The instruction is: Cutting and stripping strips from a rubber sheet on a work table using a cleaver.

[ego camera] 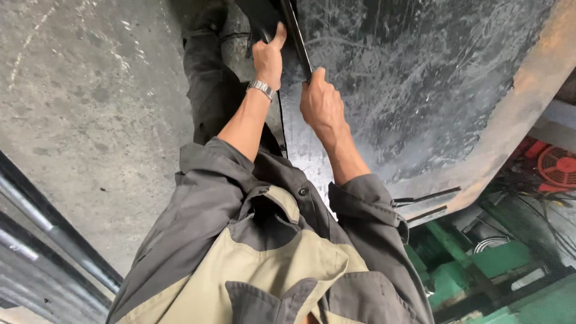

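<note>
My right hand (321, 105) is clamped on the thin black bar (298, 39) running up past my left hand (268, 57), which presses flat on the dark panel (258, 24) beside it, and I judge my grip could slip on the greasy black floor (420, 78) below.

Stained grey concrete floor (90, 108) at my nine o'clock; green painted metal machinery (498, 264) at four; red round fan (558, 168) at three.
</note>
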